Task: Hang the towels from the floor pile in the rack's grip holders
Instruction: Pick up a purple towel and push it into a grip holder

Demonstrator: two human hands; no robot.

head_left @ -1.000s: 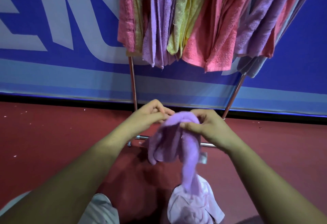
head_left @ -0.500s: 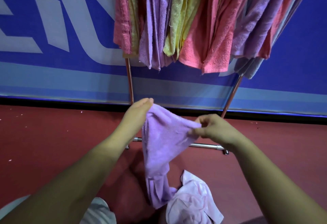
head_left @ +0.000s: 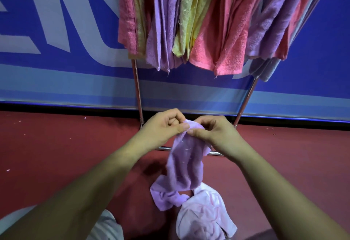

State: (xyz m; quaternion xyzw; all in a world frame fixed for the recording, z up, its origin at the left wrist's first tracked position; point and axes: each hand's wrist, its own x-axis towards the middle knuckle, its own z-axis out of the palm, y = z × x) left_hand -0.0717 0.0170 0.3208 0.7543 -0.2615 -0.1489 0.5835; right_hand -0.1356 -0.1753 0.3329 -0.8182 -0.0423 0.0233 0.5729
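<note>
Left hand, right hand: side by side, both pinching one bunched top edge of a lilac towel. Towel: hangs from the pinch; lower end trails on the red floor, touching the pale pink towel of the pile. Rack: behind, crowded with hung towels; grip holders out of view. Risks: trailing end drags the pile; thick bunch may slip a holder.
</note>
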